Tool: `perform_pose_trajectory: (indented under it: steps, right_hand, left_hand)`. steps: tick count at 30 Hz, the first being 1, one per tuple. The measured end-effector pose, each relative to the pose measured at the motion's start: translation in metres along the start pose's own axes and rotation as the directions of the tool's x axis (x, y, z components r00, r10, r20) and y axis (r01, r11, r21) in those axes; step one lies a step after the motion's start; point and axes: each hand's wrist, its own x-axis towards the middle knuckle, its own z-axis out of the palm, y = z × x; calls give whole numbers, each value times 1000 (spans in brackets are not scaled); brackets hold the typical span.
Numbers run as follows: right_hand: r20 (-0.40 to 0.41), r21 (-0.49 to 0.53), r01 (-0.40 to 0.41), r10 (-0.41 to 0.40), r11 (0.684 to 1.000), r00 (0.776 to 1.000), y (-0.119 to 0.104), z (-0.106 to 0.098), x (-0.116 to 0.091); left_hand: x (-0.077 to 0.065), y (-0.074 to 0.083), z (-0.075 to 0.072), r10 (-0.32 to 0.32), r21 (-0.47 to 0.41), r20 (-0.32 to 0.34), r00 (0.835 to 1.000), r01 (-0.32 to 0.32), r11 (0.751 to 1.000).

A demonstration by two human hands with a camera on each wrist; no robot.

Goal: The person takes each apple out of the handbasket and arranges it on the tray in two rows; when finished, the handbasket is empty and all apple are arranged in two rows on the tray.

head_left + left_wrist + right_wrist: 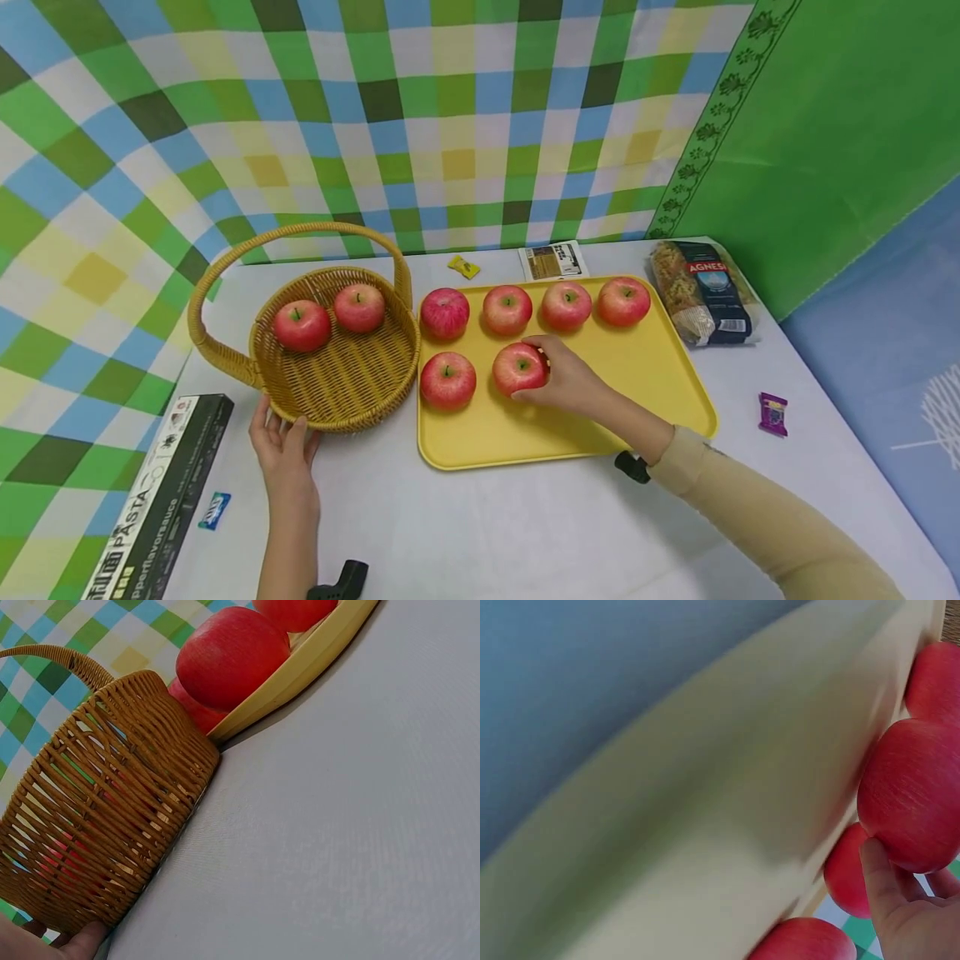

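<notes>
My right hand (564,377) grips a red apple (520,369) over the yellow tray (637,392), fingers and thumb around its side. Close up in the right wrist view, the same apple (913,793) sits against the thumb and fingers. To its left is another apple (447,381), and a row of several more apples (567,306) lies along the tray's far side. A wicker basket (360,367) with a tall handle stands left of the tray, holding two apples (302,325). The left hand (285,446) touches the basket's near outer side with spread fingers and thumb.
A long dark pasta box (180,483) and a blue wrapped candy (215,510) lie at left. Behind the tray are a yellow candy (464,267) and a card (553,261). A pasta bag (705,292) and a purple candy (773,414) lie at right.
</notes>
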Motion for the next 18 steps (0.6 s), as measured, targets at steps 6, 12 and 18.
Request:
perform_pose_trajectory:
  steps: [6,12,18]
  right_hand:
    - [-7,-12,-3,3,1000,1000,0,3,4]
    - [6,-37,11,-11,999,1000,1,4,6]
    - [27,-53,13,-12,999,1000,-2,1,9]
  left_hand:
    - [0,0,1,-8,0,-4,1000,8,1000]
    - [-1,-1,-1,-2,-5,8,1000,2,1000]
    - [0,0,-1,10,-1,8,1000,-10,1000]
